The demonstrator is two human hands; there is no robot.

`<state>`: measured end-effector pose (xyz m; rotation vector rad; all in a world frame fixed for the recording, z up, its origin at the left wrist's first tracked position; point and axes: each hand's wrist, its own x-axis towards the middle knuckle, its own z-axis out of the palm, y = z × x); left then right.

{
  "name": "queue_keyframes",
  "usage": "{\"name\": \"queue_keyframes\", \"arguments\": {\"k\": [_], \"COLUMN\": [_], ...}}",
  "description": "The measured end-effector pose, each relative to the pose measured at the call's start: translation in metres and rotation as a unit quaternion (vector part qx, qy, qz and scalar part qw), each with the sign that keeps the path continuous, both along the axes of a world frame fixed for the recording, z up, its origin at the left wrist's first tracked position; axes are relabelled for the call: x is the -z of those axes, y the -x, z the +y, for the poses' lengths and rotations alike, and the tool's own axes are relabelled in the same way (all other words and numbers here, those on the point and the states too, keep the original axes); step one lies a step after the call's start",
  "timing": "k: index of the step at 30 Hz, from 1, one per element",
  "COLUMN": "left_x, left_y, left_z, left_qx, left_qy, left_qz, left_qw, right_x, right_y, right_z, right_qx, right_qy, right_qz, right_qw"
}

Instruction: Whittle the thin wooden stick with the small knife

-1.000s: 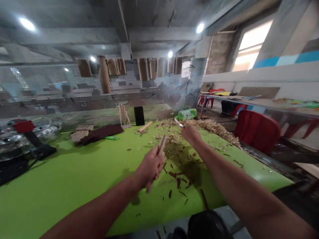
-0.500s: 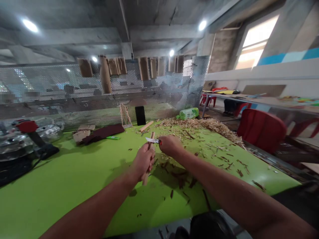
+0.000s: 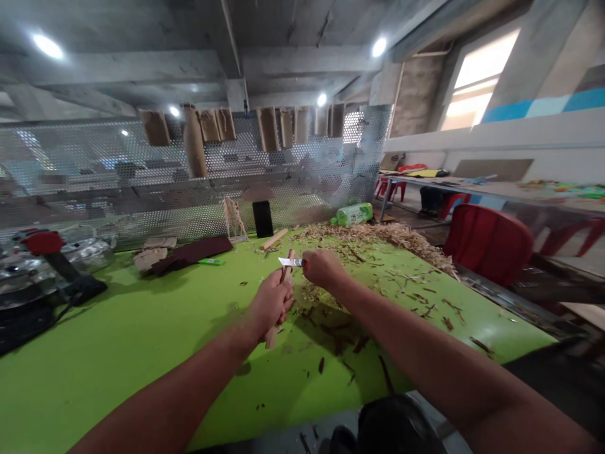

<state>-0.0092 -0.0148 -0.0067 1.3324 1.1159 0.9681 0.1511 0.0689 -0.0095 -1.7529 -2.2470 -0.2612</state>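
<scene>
My left hand (image 3: 273, 299) is closed around a narrow wooden stick (image 3: 271, 337), which slants away from me above the green table (image 3: 155, 353). Both ends of the stick show beyond my fist. In my closed right hand (image 3: 322, 270) is a utility knife (image 3: 291, 262), its pale blade pointing left and lying across the far end of the stick. Red shows on the knife's handle beside my fingers; the rest of the handle is hidden in my grip. Wood shavings (image 3: 338, 334) lie scattered on the table below and right of my hands.
A heap of curled shavings (image 3: 401, 238) and a green plastic bottle (image 3: 353, 214) lie at the back right. Farther back stand a black phone-like slab (image 3: 263, 219) and a second stick (image 3: 275, 239). Dark sandpaper-like sheets (image 3: 198, 252) and a red-topped power tool (image 3: 57, 255) are left.
The view has shifted slightly, so the surroundings sit a little farther left. The knife blade is still at the stick's far end, and both hands keep their grips.
</scene>
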Motion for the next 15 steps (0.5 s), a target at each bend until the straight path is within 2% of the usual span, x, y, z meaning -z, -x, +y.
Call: {"name": "queue_keyframes", "arguments": {"k": [4,6,8,10,12,13,15], "left_x": [0.000,0.001,0.002,0.004,0.006,0.007,0.010], "left_y": [0.002,0.002,0.000,-0.003,-0.005,-0.005,-0.002], "left_z": [0.005,0.001,-0.007,-0.016,-0.020,-0.018,-0.010], "left_qx": [0.003,0.000,0.011,0.048,0.083,0.082,0.061], "left_qy": [0.000,0.006,0.008,0.006,0.005,0.004,0.009], "left_qz": [-0.002,-0.005,-0.003,-0.003,-0.020,-0.036,-0.081], "left_qw": [1.000,1.000,1.000,0.999,0.996,0.996,0.995], "right_x": [0.002,0.001,-0.001,-0.005,-0.008,-0.008,-0.006], "right_y": [0.006,-0.001,-0.022,-0.052,-0.078,-0.085,-0.082], "right_z": [0.004,0.011,0.022,0.033,0.041,0.043,0.041], "right_qx": [0.009,0.010,0.061,0.160,0.215,0.228,0.213], "right_qy": [0.002,0.001,0.038,0.108,0.105,0.101,0.071], "right_qz": [0.013,0.029,0.068,0.119,0.131,0.138,0.147], "right_qw": [1.000,1.000,0.995,0.974,0.962,0.958,0.963]}}
